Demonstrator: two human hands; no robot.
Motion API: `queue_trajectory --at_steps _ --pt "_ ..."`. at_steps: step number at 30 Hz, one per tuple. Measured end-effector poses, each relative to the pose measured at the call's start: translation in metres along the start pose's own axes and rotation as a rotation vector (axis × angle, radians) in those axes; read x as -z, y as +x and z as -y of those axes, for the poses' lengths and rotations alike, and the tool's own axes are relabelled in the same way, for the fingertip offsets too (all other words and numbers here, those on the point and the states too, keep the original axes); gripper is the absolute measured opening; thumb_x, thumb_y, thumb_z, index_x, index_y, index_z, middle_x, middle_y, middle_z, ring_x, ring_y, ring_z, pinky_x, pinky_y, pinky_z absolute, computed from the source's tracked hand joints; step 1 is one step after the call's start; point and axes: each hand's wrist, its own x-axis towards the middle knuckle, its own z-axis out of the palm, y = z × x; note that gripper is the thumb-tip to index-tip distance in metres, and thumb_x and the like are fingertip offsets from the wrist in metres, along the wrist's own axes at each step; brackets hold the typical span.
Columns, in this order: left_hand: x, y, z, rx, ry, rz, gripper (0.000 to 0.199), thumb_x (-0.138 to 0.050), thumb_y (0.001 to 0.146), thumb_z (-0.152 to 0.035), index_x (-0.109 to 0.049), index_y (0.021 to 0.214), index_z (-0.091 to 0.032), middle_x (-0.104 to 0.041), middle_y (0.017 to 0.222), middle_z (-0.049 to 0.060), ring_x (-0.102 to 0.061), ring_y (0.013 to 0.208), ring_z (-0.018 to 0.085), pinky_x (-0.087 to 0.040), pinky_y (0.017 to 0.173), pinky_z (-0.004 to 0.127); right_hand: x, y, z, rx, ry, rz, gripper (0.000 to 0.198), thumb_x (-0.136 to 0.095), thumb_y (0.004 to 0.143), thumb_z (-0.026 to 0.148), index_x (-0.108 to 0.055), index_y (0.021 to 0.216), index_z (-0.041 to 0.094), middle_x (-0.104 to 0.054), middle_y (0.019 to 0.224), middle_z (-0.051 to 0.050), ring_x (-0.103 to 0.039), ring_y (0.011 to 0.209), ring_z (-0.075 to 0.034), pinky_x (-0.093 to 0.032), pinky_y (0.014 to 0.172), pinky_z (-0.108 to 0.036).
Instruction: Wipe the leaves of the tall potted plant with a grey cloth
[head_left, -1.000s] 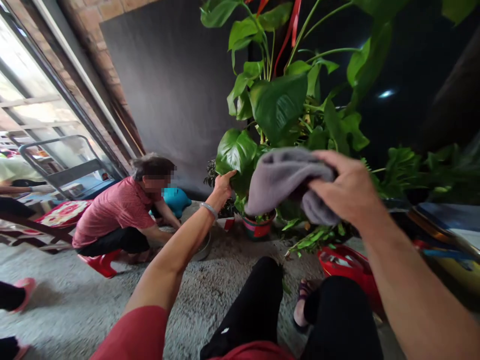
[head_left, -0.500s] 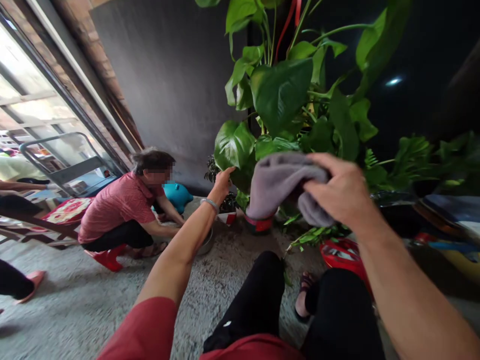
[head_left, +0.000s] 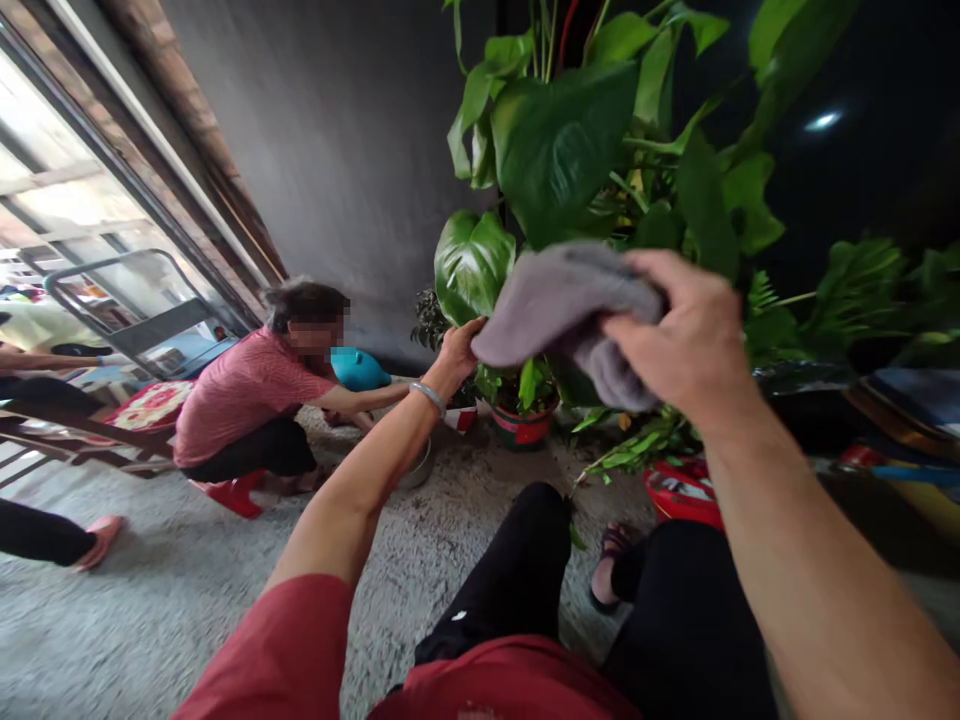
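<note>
A grey-purple cloth [head_left: 555, 295] hangs bunched from my right hand [head_left: 686, 335], whose thumb and fingers are closed on it. It is in front of a tall potted plant with big glossy leaves. My left hand [head_left: 457, 355], with a bangle on the wrist, pinches the lower tip of a broad green leaf [head_left: 474, 262]. The cloth's left edge comes right up to those fingertips and partly covers the leaf's lower right side. Above the cloth spreads a larger dark leaf [head_left: 562, 150]. Below it stands a red and dark green pot [head_left: 523, 428].
A person in a red shirt [head_left: 229, 400] sits low on a red stool [head_left: 232, 493] at left, an arm reaching toward the pots. Beyond are a teal object [head_left: 360, 370] and a folded trolley [head_left: 150, 330]. A red bag or basin [head_left: 682, 490] lies by my foot; cut stems are beside it.
My right hand has raised the cloth slightly and brought its edge left to my left fingertips, uncovering the pot. The seated person's arm now stretches farther right.
</note>
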Motion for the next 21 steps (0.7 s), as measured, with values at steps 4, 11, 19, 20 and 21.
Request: queue_trajectory --at_steps 4,11,19,20,21 --pt "-0.010 -0.002 0.002 0.030 0.031 -0.001 0.024 -0.086 0.070 -0.010 -0.065 0.080 -0.016 -0.069 0.065 0.000 -0.064 0.059 0.013 -0.051 0.062 0.025 -0.013 0.015 -0.003 -0.015 -0.063 -0.160 0.058 -0.069 0.080 0.017 -0.066 0.138 0.020 -0.076 0.134 -0.012 -0.072 0.121 -0.034 -0.056 0.108 -0.054" --pt "-0.010 -0.002 0.003 0.022 0.107 -0.038 0.018 -0.077 0.074 -0.008 -0.061 0.077 -0.017 -0.063 0.059 -0.003 -0.058 0.056 0.012 -0.053 0.065 0.027 -0.025 -0.007 -0.010 -0.075 0.006 0.059 0.050 -0.067 0.078 0.017 -0.072 0.128 0.023 -0.080 0.121 -0.010 -0.076 0.109 -0.033 -0.061 0.100 -0.051" --pt "-0.016 -0.005 0.006 0.010 0.150 0.017 0.021 -0.081 0.072 -0.012 -0.063 0.082 -0.017 -0.064 0.062 -0.003 -0.058 0.056 0.012 -0.053 0.063 0.026 -0.051 0.001 -0.008 -0.084 -0.044 0.165 0.055 -0.067 0.082 0.015 -0.068 0.136 0.023 -0.077 0.133 -0.011 -0.074 0.120 -0.036 -0.057 0.106 -0.055" --pt "-0.013 -0.004 0.005 0.004 0.163 0.003 0.021 -0.080 0.072 -0.011 -0.063 0.081 -0.018 -0.063 0.061 -0.004 -0.058 0.055 0.011 -0.053 0.063 0.026 -0.056 -0.011 -0.013 -0.100 -0.052 0.260 0.051 -0.068 0.082 0.016 -0.072 0.132 0.024 -0.080 0.127 -0.011 -0.077 0.112 -0.037 -0.060 0.100 -0.055" --pt "-0.009 -0.003 0.003 0.007 0.163 -0.007 0.022 -0.079 0.071 -0.010 -0.062 0.081 -0.018 -0.062 0.060 -0.004 -0.057 0.055 0.011 -0.052 0.062 0.025 -0.055 -0.022 -0.020 -0.114 -0.049 0.304 0.048 -0.069 0.082 0.017 -0.074 0.129 0.025 -0.082 0.122 -0.010 -0.078 0.106 -0.036 -0.062 0.096 -0.054"
